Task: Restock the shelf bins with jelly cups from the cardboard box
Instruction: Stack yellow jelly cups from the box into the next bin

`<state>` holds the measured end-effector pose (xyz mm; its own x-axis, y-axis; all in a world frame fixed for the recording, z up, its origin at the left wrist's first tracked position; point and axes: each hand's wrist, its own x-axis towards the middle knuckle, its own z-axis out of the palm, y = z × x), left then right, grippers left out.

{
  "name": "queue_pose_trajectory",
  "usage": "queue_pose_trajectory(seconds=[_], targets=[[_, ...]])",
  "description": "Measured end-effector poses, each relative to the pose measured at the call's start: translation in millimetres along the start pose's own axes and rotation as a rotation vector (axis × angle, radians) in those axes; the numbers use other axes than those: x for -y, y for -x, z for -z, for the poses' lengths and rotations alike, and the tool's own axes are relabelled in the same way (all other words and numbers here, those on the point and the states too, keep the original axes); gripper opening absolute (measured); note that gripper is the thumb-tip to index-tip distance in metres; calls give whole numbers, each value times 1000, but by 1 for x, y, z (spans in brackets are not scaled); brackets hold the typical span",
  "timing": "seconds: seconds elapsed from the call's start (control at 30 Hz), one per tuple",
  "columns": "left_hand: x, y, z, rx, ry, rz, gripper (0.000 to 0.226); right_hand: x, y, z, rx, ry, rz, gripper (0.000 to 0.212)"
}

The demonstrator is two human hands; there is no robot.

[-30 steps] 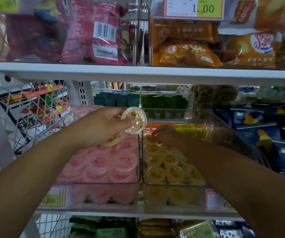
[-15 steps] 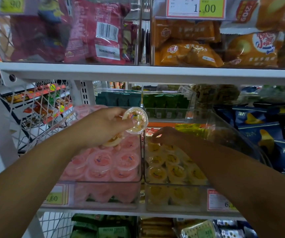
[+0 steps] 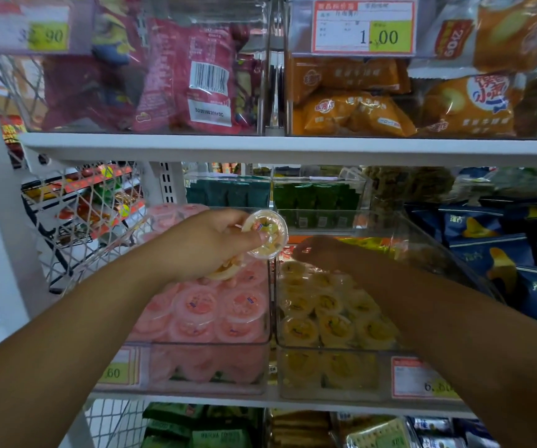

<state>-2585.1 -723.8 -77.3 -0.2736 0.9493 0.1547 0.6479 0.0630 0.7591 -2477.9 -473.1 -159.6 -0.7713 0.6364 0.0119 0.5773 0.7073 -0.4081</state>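
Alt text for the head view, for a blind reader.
The left hand holds a yellow jelly cup above two clear shelf bins, one of pink cups, one of yellow cups. The right hand reaches into the yellow bin's back.

- 12 o'clock, centre price tag [image 3: 362, 25]: "1.00".
- 11 o'clock, left price tag [image 3: 23, 29]: ".90", leading digit blurred.
- 1 o'clock, orange bag [image 3: 503, 33]: "210g".
- 7 o'clock, small tag [image 3: 119, 371] on pink jelly bin [image 3: 196, 370]: ".60".
- 5 o'clock, red-framed tag [image 3: 420, 378] on yellow jelly bin [image 3: 331, 376]: "6.", remainder unreadable.
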Motion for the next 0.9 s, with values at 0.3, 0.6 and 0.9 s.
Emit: queue_pose_trajectory(seconds=[0.3,0.6,0.9], targets=[[-19,-21,-13,-73,-77,-6,35,50,83,69,358,-1092,323,35],[-10,-22,-16,-11,-416,-53,27,-15,27,43,-60,-387,-308,27],[-3,-29,-16,59,-621,-51,39,-26,11,3,-151,3,-439,38]])
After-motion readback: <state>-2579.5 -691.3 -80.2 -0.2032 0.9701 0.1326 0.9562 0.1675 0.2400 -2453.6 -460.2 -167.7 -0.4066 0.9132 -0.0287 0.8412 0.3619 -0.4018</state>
